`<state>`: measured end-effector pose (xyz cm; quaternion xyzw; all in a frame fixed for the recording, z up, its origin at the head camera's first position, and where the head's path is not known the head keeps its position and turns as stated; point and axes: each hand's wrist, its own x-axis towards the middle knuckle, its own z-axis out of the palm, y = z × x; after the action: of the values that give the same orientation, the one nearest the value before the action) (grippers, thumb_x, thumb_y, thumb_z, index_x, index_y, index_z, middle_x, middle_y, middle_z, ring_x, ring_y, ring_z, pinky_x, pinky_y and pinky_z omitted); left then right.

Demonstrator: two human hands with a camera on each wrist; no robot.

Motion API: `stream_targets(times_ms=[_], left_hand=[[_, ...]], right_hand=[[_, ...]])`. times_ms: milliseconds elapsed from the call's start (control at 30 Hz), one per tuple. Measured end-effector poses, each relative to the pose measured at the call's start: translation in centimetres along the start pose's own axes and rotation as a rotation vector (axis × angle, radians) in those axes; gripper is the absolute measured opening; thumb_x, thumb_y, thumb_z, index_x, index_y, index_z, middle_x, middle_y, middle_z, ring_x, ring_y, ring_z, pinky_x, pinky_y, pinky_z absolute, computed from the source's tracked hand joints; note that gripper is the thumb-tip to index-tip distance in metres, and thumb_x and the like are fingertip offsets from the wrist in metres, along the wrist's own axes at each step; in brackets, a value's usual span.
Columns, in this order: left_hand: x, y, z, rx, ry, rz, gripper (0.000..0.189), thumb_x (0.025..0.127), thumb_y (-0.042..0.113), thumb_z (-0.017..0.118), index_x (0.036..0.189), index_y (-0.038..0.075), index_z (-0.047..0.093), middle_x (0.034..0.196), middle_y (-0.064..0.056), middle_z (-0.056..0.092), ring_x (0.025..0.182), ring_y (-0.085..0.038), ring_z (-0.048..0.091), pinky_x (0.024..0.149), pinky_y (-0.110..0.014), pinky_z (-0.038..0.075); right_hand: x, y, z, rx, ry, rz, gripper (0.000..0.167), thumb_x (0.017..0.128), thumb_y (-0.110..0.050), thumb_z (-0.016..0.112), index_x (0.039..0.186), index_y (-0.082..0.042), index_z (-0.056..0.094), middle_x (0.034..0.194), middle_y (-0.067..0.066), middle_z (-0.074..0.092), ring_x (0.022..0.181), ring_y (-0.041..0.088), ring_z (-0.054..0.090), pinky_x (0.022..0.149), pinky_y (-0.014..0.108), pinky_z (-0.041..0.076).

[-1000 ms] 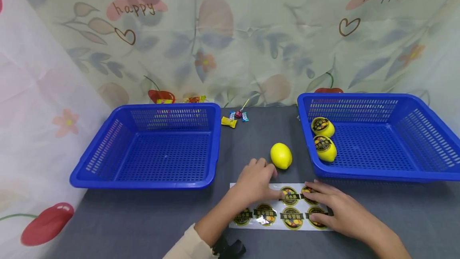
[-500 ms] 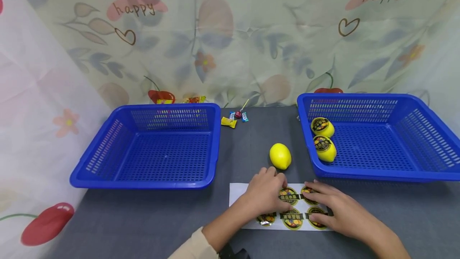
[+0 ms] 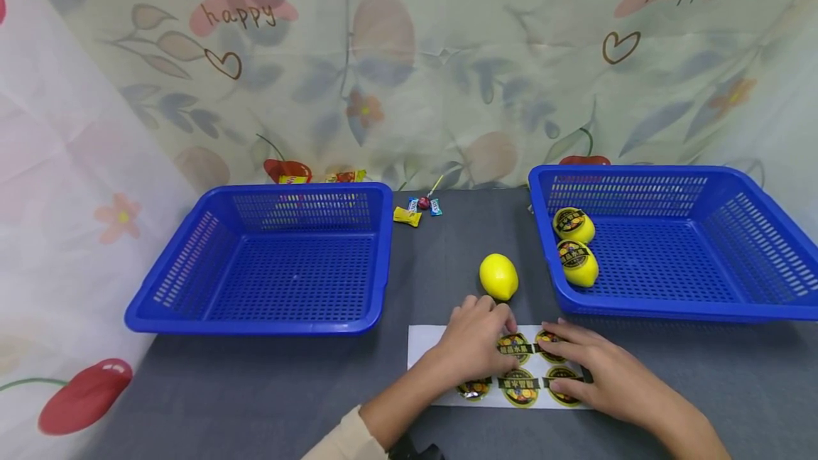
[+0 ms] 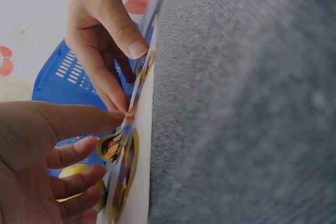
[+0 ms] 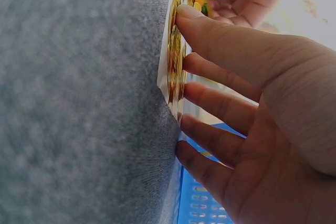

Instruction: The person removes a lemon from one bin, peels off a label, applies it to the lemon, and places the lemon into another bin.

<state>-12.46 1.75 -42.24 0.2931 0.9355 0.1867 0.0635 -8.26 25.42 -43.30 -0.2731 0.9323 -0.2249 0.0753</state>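
Observation:
A white sticker sheet (image 3: pixel 420 338) with round black-and-gold fruit stickers lies on the grey cloth. My left hand (image 3: pixel 469 343) is over its middle, thumb at one sticker (image 3: pixel 515 348) and fingers loosely bent on its far side. In the left wrist view a sticker (image 4: pixel 111 146) appears to stand up from the sheet beside the thumb, with a gap between thumb and index tips. My right hand (image 3: pixel 603 375) rests on the sheet's right end with spread fingers; the right wrist view shows its thumb (image 5: pixel 191 17) touching the sheet. A bare lemon (image 3: pixel 498 277) lies just beyond my left hand.
The right blue basket (image 3: pixel 677 309) holds two lemons (image 3: pixel 578 263) bearing stickers. Another blue basket (image 3: pixel 268 329) stands on the left. Wrapped candies (image 3: pixel 407 217) and a lollipop (image 3: pixel 424 202) lie at the back, near the patterned curtain (image 3: pixel 441 91). Something black (image 3: pixel 415 450) lies under my left forearm.
Over the last second my left hand has moved right and nearer along the sheet, away from the lemon, and then held still. My right hand has stayed put.

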Motion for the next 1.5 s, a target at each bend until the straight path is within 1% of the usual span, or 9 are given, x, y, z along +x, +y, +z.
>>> stream_targets(times_ms=[233,533,733,833,967,1100,1233,1400,1500], left_hand=[[0.3,-0.4,-0.2,-0.182,-0.059,0.055,0.028,0.081,0.021,0.083,0.1,0.019,0.063,0.081,0.012,0.059,0.07,-0.001,0.052,0.065,-0.018,0.043],[0.2,-0.7,-0.2,-0.32,-0.038,0.06,0.018,0.089,0.01,0.074,0.1,0.017,0.062,0.076,0.013,0.059,0.063,0.001,0.052,0.061,-0.016,0.043],[0.2,-1.5,-0.7,-0.535,-0.065,0.058,0.016,0.092,0.005,0.07,0.105,0.011,0.064,0.079,0.009,0.059,0.066,-0.001,0.054,0.064,-0.016,0.047],[0.2,-2.1,-1.2,-0.624,-0.025,0.032,0.013,0.092,0.006,0.07,0.105,0.008,0.067,0.082,0.008,0.06,0.069,-0.003,0.055,0.067,-0.017,0.048],[0.3,-2.9,-2.1,-0.759,0.073,-0.011,0.011,0.094,0.009,0.07,0.104,0.004,0.069,0.084,0.003,0.062,0.07,-0.007,0.057,0.066,-0.021,0.05],[0.9,-3.6,-2.9,-0.92,0.175,-0.049,0.013,0.097,0.01,0.067,0.106,0.001,0.068,0.084,-0.003,0.063,0.07,-0.012,0.06,0.068,-0.034,0.059],[1.8,-4.0,-3.1,-1.025,0.254,-0.113,0.015,0.099,0.011,0.064,0.108,0.0,0.067,0.085,-0.005,0.062,0.071,-0.015,0.06,0.069,-0.043,0.06],[3.0,-4.5,-2.8,-1.068,0.301,-0.191,0.021,0.101,0.019,0.063,0.112,0.001,0.067,0.087,-0.005,0.061,0.068,-0.015,0.056,0.065,-0.038,0.058],[3.7,-4.6,-2.6,-1.075,0.309,-0.246,0.023,0.101,0.023,0.063,0.113,0.003,0.067,0.089,-0.005,0.062,0.069,-0.018,0.057,0.063,-0.036,0.057]], right_hand=[[-0.1,0.1,0.1,-0.019,0.02,-0.021,0.054,0.087,-0.038,0.077,0.132,-0.009,0.067,0.143,0.013,0.054,0.132,0.043,0.046,0.098,0.059,0.045],[-0.2,0.1,0.2,-0.051,0.049,-0.048,0.052,0.087,-0.035,0.079,0.131,-0.009,0.068,0.143,0.013,0.055,0.13,0.041,0.049,0.097,0.057,0.046],[-0.1,0.1,0.1,-0.061,0.035,-0.048,0.052,0.087,-0.036,0.079,0.13,-0.01,0.068,0.142,0.013,0.055,0.13,0.041,0.049,0.097,0.058,0.046],[0.0,0.1,0.0,-0.083,0.054,-0.075,0.05,0.086,-0.034,0.08,0.128,-0.01,0.069,0.14,0.013,0.056,0.127,0.039,0.052,0.096,0.057,0.047],[0.2,-0.3,0.0,-0.112,0.136,-0.136,0.043,0.083,-0.027,0.083,0.122,-0.011,0.072,0.136,0.013,0.059,0.122,0.035,0.057,0.092,0.053,0.051],[0.9,-1.2,0.3,-0.099,0.231,-0.167,0.041,0.086,-0.022,0.081,0.124,-0.011,0.071,0.136,0.011,0.06,0.12,0.031,0.059,0.09,0.051,0.053],[2.2,-2.5,0.6,-0.017,0.28,-0.124,0.052,0.091,-0.018,0.076,0.138,-0.008,0.059,0.146,0.015,0.05,0.128,0.035,0.052,0.094,0.056,0.05],[4.1,-3.8,0.8,0.137,0.293,-0.009,0.07,0.097,-0.023,0.069,0.155,-0.007,0.034,0.162,0.019,0.021,0.143,0.045,0.027,0.102,0.07,0.035],[5.4,-4.2,0.8,0.235,0.308,0.064,0.073,0.1,-0.028,0.065,0.157,-0.004,0.027,0.162,0.022,0.016,0.144,0.047,0.024,0.104,0.072,0.03]])
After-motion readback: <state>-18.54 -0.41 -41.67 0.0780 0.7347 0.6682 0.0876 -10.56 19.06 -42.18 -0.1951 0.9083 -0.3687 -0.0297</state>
